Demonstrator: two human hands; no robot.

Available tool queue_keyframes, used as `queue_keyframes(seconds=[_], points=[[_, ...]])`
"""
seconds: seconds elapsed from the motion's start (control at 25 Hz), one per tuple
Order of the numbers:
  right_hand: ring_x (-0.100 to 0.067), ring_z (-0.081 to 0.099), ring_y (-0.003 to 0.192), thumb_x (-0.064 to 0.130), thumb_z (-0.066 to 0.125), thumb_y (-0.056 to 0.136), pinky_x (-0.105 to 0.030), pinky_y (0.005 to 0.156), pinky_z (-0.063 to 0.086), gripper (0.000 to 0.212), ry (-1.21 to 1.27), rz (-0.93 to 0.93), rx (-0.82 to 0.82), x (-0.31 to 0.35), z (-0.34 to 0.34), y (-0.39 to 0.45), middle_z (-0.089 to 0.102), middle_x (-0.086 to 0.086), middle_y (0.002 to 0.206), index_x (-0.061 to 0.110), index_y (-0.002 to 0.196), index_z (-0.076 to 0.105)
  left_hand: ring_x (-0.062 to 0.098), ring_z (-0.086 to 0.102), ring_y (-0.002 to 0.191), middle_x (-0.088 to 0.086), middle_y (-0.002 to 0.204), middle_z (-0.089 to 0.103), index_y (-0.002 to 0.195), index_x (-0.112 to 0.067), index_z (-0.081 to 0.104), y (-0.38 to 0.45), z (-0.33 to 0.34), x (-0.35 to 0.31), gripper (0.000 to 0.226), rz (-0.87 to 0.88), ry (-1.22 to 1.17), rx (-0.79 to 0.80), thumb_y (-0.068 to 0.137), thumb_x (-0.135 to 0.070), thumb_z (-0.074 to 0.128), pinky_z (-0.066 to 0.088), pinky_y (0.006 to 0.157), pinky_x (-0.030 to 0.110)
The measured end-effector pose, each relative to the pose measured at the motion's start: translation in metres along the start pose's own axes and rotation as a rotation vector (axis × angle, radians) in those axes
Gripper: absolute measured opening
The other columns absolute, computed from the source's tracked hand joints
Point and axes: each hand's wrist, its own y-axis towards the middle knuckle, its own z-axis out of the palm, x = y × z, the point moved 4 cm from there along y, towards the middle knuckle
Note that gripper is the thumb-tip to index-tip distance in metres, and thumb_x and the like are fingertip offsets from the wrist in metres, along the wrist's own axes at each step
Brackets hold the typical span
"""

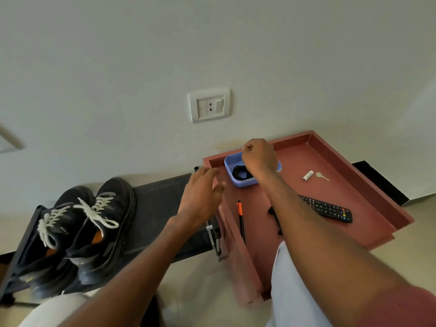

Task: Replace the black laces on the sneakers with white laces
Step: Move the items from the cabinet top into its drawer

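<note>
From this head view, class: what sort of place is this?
Probably a room at home: a white wall socket plate, a reddish-brown tray-topped side table holding a black TV remote and small metal key, and black sneakers with white laces nearby.

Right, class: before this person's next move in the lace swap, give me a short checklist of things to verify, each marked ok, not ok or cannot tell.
1. White laces threaded on both sneakers: ok.
2. Black laces lie in the blue tray: ok.
3. Right hand empty above the tray: cannot tell, its fingers are curled.
4. Left hand free: ok, fingers relaxed, holding nothing.
5. Sneakers sit steady on the dark rack: ok.
</note>
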Motion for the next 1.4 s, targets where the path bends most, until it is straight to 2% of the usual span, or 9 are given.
queue_keyframes(seconds=[0.2,0.48,0.6,0.68,0.84,0.92,1.04,1.2,1.4], points=[[-0.016,0.067,0.080,0.017,0.056,0.099,-0.033,0.068,0.053,0.020,0.225,-0.077,-0.153,0.011,-0.067,-0.053,0.074,0.008,0.087,0.019,0.093,0.076,0.022,0.053,0.132,0.005,0.143,0.059,0.141,-0.013,0.059,-0.011,-0.056,-0.055,0.038,0.090,-0.017,-0.108,0.105,-0.025,0.055,0.040,0.105,0.031],[-0.019,0.063,0.076,0.016,0.057,0.096,-0.038,0.064,0.052,0.018,-0.088,-0.204,-0.225,-0.031,-0.181,-0.124,0.070,0.004,0.083,0.017,0.086,0.072,0.030,0.051,0.136,0.009,0.146,0.057,0.145,-0.011,0.055,-0.034,-0.065,-0.193,0.045,0.353,0.100,-0.075,0.101,-0.023,0.058,0.040,0.112,0.043],[-0.027,0.067,0.079,0.020,0.057,0.093,-0.038,0.065,0.053,0.017,-0.239,-0.160,-0.074,-0.082,-0.174,-0.160,0.069,-0.001,0.080,0.020,0.076,0.061,0.034,0.058,0.125,0.011,0.141,0.060,0.138,-0.015,0.057,-0.065,-0.012,-0.221,0.042,0.392,0.263,0.167,0.097,-0.022,0.057,0.047,0.097,0.043],[-0.032,0.070,0.086,0.027,0.060,0.093,-0.034,0.069,0.050,0.017,-0.328,-0.107,0.110,-0.118,-0.157,-0.186,0.073,-0.006,0.088,0.022,0.077,0.062,0.036,0.062,0.114,0.011,0.132,0.064,0.120,-0.019,0.060,-0.093,0.035,-0.217,0.026,0.374,0.302,0.338,0.096,-0.023,0.054,0.049,0.083,0.042],[-0.032,0.069,0.107,0.026,0.062,0.093,-0.039,0.087,0.056,0.021,-0.596,-0.015,0.420,-0.189,-0.107,-0.231,0.069,-0.009,0.111,0.016,0.107,0.074,0.035,0.050,0.135,0.013,0.145,0.049,0.140,-0.013,0.048,-0.152,0.121,-0.178,0.045,0.343,0.410,0.556,0.098,-0.024,0.058,0.046,0.105,0.047],[-0.032,0.062,0.113,0.019,0.063,0.093,-0.042,0.095,0.054,0.026,-0.575,0.000,0.439,-0.208,-0.091,-0.238,0.057,-0.010,0.122,0.013,0.117,0.068,0.037,0.025,0.154,0.017,0.167,0.022,0.159,-0.010,0.023,-0.172,0.145,-0.154,0.076,0.291,0.426,0.604,0.098,-0.033,0.063,0.032,0.122,0.049],[-0.031,0.060,0.118,0.025,0.060,0.099,-0.043,0.099,0.051,0.029,-0.621,-0.009,0.405,-0.209,-0.086,-0.235,0.055,-0.011,0.129,0.014,0.126,0.064,0.032,-0.002,0.161,0.010,0.174,-0.010,0.166,-0.013,-0.003,-0.184,0.161,-0.127,0.097,0.217,0.430,0.616,0.100,-0.043,0.062,0.017,0.127,0.049],[-0.029,0.060,0.125,0.027,0.060,0.100,-0.041,0.100,0.050,0.032,-0.719,-0.009,0.407,-0.216,-0.092,-0.246,0.061,-0.007,0.136,0.018,0.131,0.064,0.029,-0.013,0.160,0.008,0.170,-0.025,0.163,-0.012,-0.018,-0.192,0.172,-0.118,0.114,0.246,0.533,0.596,0.096,-0.060,0.061,0.011,0.128,0.045],[-0.035,0.044,0.138,0.030,0.062,0.096,-0.050,0.113,0.044,0.070,-0.723,0.101,0.703,-0.251,-0.080,-0.263,0.040,-0.008,0.154,0.026,0.159,0.033,0.030,-0.018,0.158,0.009,0.168,-0.030,0.161,-0.012,-0.024,-0.199,0.176,-0.120,0.128,0.217,0.575,0.588,0.087,-0.074,0.061,0.009,0.130,0.048]])
